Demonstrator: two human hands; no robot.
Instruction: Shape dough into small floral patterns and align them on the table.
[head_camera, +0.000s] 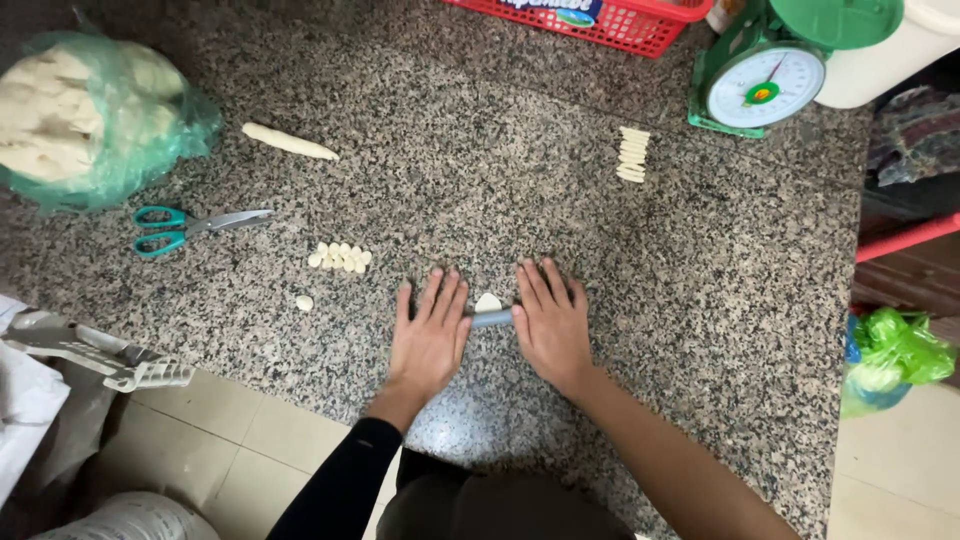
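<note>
Both flat, open hands, left hand (428, 338) and right hand (552, 325), pressed a thin roller (491, 318) over soft, light dough (487, 301), gripping nothing.

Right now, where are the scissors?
In the head view the teal-handled scissors lie on the granite counter at the left, just below the green bag of dough and left of the cluster of small dough pieces.
</note>
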